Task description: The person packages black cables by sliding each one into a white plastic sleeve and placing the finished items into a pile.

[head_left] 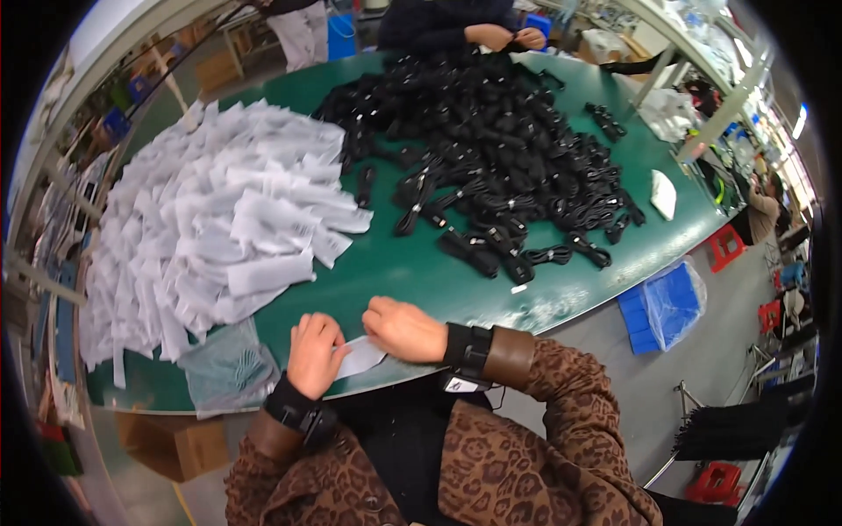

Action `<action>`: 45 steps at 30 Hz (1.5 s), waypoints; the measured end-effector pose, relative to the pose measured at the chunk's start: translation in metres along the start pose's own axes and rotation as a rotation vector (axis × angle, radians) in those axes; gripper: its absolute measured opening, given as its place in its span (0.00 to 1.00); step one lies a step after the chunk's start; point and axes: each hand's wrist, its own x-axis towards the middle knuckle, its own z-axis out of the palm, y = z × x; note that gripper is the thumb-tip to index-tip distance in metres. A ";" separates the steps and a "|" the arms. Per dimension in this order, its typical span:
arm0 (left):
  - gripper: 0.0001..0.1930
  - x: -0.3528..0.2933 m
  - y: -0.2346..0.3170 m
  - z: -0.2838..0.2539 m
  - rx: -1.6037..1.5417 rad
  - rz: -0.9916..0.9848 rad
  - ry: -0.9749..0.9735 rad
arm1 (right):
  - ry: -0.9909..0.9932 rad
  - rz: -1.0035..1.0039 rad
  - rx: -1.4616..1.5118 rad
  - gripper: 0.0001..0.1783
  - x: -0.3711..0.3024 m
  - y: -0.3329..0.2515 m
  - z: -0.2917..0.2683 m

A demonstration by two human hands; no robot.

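Note:
Close to the table's near edge lies a small white sleeve-like packet [358, 358], slanted between my two hands. My left hand [316, 358] is closed, with thumb and fingers pinching the packet's left end. Curled fingers of my right hand [405, 331] grip its upper right part; the fingertips are partly hidden. A big heap of similar white packets [237, 210] spreads over the left of the table. Beyond my hands, a dense pile of bundled black cables [491, 149] covers the middle and far side. Several loose cable bundles [491, 250] lie along its near edge.
A clear plastic bag [230, 364] lies left of my left hand on the green table [403, 272]. A person's hands [504, 37] work at the far edge. A white folded piece [663, 195] rests at right. A blue bin [662, 307] and cardboard box [173, 445] stand below.

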 end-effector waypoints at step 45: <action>0.14 0.021 0.016 -0.002 -0.174 0.006 0.128 | 0.299 0.387 -0.156 0.08 -0.025 0.038 -0.069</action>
